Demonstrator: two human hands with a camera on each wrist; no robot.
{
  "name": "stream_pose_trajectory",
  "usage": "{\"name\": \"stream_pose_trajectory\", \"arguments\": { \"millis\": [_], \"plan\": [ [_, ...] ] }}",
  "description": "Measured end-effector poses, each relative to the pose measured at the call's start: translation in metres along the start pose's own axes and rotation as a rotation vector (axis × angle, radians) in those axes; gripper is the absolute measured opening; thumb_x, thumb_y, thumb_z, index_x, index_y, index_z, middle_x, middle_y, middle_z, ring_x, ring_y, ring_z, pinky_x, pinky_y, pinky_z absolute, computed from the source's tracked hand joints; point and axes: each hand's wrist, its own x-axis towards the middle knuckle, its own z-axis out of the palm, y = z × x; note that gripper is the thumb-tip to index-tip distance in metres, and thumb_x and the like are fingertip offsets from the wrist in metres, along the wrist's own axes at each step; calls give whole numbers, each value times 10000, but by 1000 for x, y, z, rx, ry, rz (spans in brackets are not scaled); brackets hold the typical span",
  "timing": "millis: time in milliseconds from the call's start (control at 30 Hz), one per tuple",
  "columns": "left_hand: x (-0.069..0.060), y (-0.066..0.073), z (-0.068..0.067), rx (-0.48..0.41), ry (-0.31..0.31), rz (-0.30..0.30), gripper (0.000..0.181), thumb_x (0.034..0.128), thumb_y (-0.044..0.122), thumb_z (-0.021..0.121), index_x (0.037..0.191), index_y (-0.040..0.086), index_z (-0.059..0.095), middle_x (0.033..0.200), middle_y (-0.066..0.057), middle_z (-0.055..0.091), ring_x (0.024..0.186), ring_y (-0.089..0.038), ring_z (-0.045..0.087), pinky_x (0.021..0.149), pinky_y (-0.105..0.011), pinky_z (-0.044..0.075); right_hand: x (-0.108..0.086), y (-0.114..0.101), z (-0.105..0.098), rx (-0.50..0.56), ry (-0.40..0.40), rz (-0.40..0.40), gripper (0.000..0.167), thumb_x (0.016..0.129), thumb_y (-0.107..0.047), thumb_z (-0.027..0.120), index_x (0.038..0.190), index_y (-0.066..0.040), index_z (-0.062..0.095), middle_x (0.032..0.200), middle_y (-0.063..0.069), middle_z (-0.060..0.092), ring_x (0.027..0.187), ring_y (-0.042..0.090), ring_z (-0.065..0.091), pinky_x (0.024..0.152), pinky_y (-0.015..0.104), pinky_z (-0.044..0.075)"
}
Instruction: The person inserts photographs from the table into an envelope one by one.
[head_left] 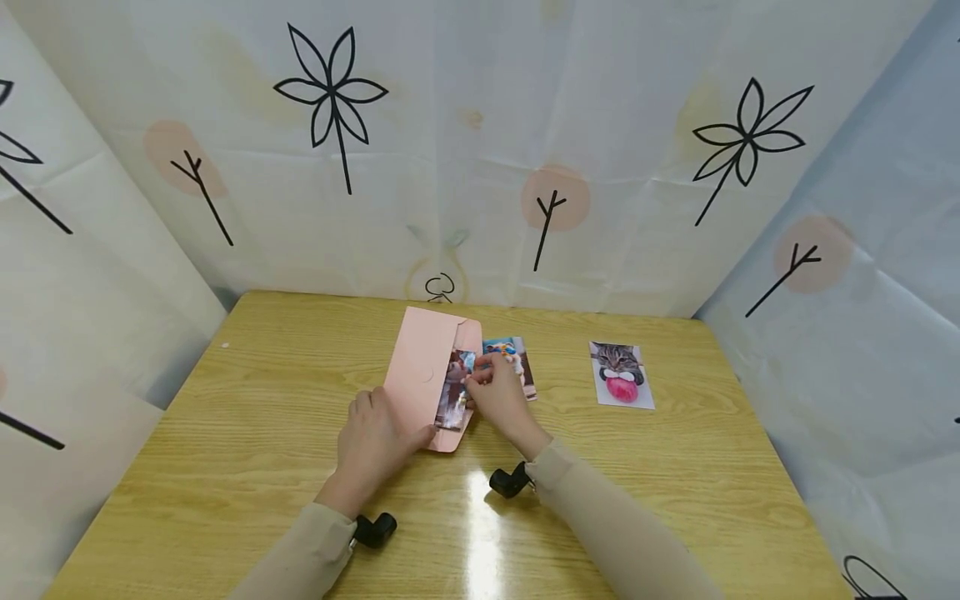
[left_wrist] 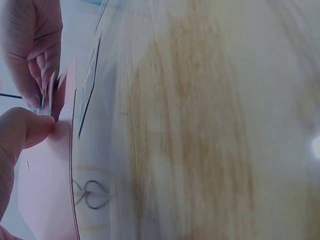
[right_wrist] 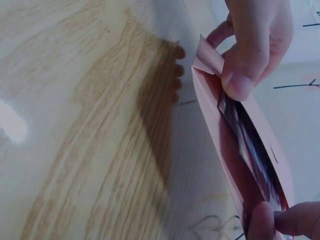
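Photo: Glossy print, possibly more than one, at the mouth of a pink envelope, part of it inside the pocket. Likely light, thin and slick, quick to bend or smudge; best taken by its edges.
Envelope: Near the far edge of a wooden table, just left of its middle, flap to the right. Probably stiff paper that creases easily, better held by the pocket's body than by the flap.
Right hand: Thumb and finger pinch the photo's outer edge, the tips nearly together; how the remaining fingers lie is hard to make out.
Left hand: Grips the envelope at its near side, thumb in front by the mouth, beside the photo's near end; other fingers are partly hidden behind the paper.
Loose prints: Overlapping on the table just right of the envelope, partly covered by the right hand.
Cat card: Face up, well apart, towards the table's far right corner.
Backdrop: Pale cloth with drawn flowers, beyond the far edge.
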Motion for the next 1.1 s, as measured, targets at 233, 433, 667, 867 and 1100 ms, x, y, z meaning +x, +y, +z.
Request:
{"name": "stream_pose_trajectory", "arguments": {
  "millis": [233,433,667,867,1100],
  "plan": [
    [-1,3,1,17,13,21,1002,644,694,726,1185,-107,465,1041,-225,478,922,-344,490,668,-504,493,0,-1,7,24,15,22,286,897,40,580,1176,21,521,912,147,620,618,213,650,595,326,561],
    [-3,8,1,0,26,22,949,643,668,736,1151,-92,480,1001,-199,474,885,-328,481,643,-484,492,0,-4,14,-1,25,-7,268,888,39,593,1152,43,546,873,131,635,611,220,658,579,316,559],
    [-2,7,3,9,37,22,948,642,665,735,1147,-96,479,999,-206,479,879,-331,488,626,-487,494,-2,-5,14,-26,21,-23,226,910,-10,617,1125,43,574,878,135,659,652,242,675,592,318,560],
    [-1,5,2,14,11,-13,991,647,681,725,1183,-108,457,1039,-226,477,908,-336,490,645,-501,497,-12,-8,16,-113,-50,-33,231,947,-52,565,1156,34,613,937,105,655,730,213,677,623,286,553],
    [1,3,0,5,31,-10,958,647,666,735,1141,-112,473,1002,-224,476,865,-335,488,612,-493,490,-17,-10,22,-367,-78,-134,278,943,-28,540,1199,20,637,963,86,677,726,125,616,540,231,487]
  ]
}}
